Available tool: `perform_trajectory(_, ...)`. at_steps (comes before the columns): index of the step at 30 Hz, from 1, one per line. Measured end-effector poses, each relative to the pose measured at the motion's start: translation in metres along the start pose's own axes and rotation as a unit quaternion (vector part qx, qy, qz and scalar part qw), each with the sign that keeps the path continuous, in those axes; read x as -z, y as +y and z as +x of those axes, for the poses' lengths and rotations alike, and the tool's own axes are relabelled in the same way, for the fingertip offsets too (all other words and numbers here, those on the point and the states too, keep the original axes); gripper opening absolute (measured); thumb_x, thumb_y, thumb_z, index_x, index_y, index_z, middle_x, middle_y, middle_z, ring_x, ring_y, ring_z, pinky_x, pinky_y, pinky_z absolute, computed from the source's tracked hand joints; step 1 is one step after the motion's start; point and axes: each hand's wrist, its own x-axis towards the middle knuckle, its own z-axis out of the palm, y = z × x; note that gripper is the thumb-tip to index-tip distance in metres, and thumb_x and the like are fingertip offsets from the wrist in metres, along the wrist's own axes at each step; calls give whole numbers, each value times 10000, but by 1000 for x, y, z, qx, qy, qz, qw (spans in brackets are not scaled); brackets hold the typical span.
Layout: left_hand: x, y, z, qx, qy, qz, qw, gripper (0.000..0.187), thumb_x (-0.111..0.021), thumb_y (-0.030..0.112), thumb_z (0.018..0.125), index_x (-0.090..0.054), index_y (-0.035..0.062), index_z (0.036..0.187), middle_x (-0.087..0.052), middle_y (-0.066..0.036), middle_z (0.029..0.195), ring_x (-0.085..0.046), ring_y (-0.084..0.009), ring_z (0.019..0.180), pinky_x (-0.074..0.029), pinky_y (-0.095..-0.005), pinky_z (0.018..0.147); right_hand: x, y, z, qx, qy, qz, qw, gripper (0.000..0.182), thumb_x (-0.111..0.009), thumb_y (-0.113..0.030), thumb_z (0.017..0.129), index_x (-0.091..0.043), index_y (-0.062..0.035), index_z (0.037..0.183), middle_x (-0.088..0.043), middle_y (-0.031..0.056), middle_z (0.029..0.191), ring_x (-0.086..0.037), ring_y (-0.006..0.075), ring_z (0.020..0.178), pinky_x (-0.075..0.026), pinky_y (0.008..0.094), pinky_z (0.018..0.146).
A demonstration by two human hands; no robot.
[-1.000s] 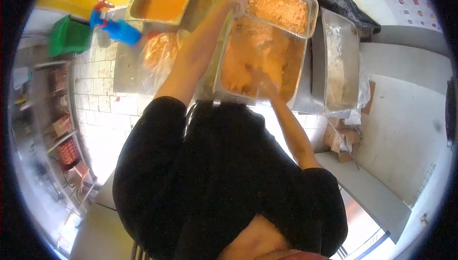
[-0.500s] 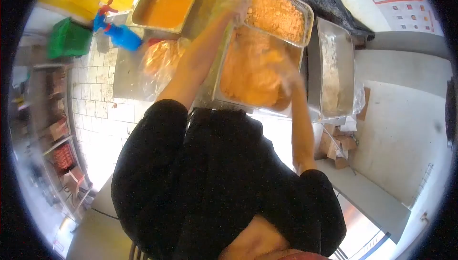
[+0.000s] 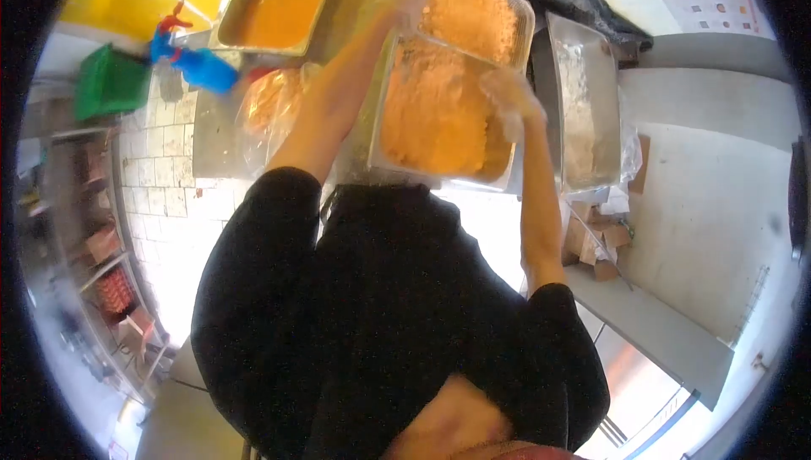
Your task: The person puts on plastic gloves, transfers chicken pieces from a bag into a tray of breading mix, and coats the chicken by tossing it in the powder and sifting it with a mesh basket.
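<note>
A metal tray [image 3: 504, 174] in front of me holds a bed of orange, powdery coating [image 3: 431, 118]. Over the tray's far end rests a wire-rimmed basket [image 3: 525, 42] filled with orange-coated pieces [image 3: 466, 16]; they are too small to name. My left hand [image 3: 409, 5] is closed at the basket's left rim, its fingertips partly hidden. Above the right side of the coating is my right hand [image 3: 514, 98], whitish as if gloved or dusted. Its fingers reach leftward, a little blurred, with nothing visible in them.
A deep pan of orange liquid [image 3: 283, 8] stands at the far left. Nearer are a blue spray bottle [image 3: 203, 70] and a clear bag with orange contents [image 3: 274, 109]. To the right lies a metal pan with whitish residue [image 3: 583, 105]. A green bin [image 3: 110, 81] is farther left.
My right hand has moved up and right, away from the middle of the coating. My left hand stays at the basket's rim. The whole view has shifted slightly.
</note>
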Motion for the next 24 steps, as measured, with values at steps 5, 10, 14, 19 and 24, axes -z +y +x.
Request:
perform_trajectory(5, -4, -19, -5, -50, -131, 87, 986, 337, -571, 274, 823, -575, 82, 1100, -654, -139, 1016, -631, -294, 893, -504, -424, 750, -45, -99, -63, -180, -7, -56, 982, 479, -567, -458, 892, -654, -33, 1095, -612, 174, 1179, -582, 342, 1054, -453, 400, 943)
perform_trajectory(10, 51, 47, -15, 6, -157, 71, 985, 343, -582, 259, 813, -572, 83, 1107, -651, -146, 1021, -628, -301, 908, -502, -430, 755, -93, -99, -71, -322, -95, -141, 931, 761, -604, -566, 832, -478, -21, 1349, -453, 234, 1390, -456, 356, 1278, -373, 403, 1065)
perform_trajectory(14, 60, 57, -15, 23, -167, 72, 983, 349, -590, 246, 805, -568, 84, 1113, -649, -152, 1025, -625, -307, 920, -500, -434, 759, -84, -163, -55, -316, -215, -84, 920, 936, -645, -615, 766, -373, 16, 1402, -435, 246, 1401, -436, 339, 1302, -348, 398, 1093)
perform_trajectory(19, 65, 65, -16, 43, -163, 66, 983, 359, -601, 230, 795, -564, 84, 1120, -646, -160, 1031, -621, -314, 935, -498, -439, 764, -137, -107, -51, -306, -178, -109, 929, 1026, -713, -546, 736, -248, 26, 1450, -411, 285, 1402, -452, 354, 1286, -357, 415, 1087)
perform_trajectory(24, 69, 71, -15, 53, -160, 72, 983, 370, -612, 215, 785, -560, 85, 1128, -643, -168, 1036, -618, -322, 950, -496, -445, 769, -159, -129, -40, -338, -244, -191, 889, 985, -779, -357, 707, -240, -15, 1458, -465, 287, 1325, -512, 387, 1199, -427, 424, 1005)
